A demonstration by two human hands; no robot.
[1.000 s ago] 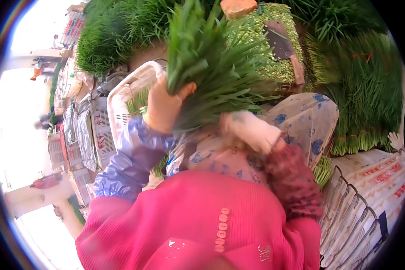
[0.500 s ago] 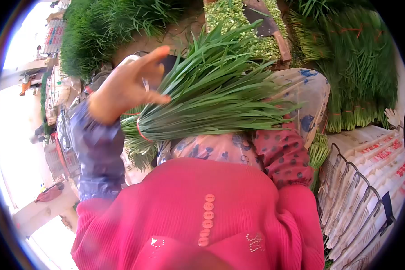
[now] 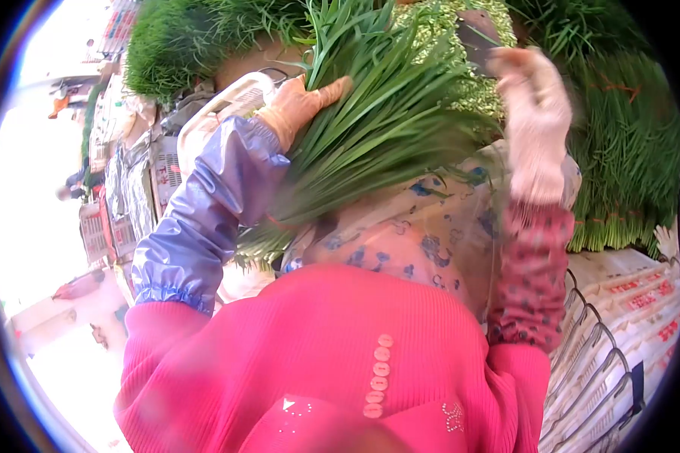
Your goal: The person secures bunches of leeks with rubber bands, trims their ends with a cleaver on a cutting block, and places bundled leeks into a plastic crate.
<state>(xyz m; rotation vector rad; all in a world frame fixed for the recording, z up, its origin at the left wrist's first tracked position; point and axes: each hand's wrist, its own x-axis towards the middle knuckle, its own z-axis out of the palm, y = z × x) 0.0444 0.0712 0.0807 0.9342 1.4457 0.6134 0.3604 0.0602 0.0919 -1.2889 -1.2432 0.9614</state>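
Observation:
A bunch of long flat green chives (image 3: 385, 113) lies slantwise across the lap, its leaf ends spread to the upper right. An orange-red tie shows faintly near its lower left end. My left hand (image 3: 298, 106) grips the bunch from its left side, the thumb across the leaves and the other fingers mostly hidden. Off to the right, my right hand (image 3: 536, 98), in a pale knitted glove, is raised apart from the bunch. Its fingers are bent loosely and somewhat blurred, with nothing visible in them.
Pale green trimmings (image 3: 438, 23) lie ahead around a dark flat blade-like piece (image 3: 478, 38). More chives (image 3: 196, 45) are heaped at upper left, and tied bunches (image 3: 627, 151) stand at right. White crates (image 3: 612, 325) with metal handles are at lower right. A patterned plastic apron (image 3: 400, 241) covers the lap.
My left hand has come down from above the bunch and taken hold of it. My right hand has emerged from behind the leaves and moved up to the right. The bunch has tilted more upright.

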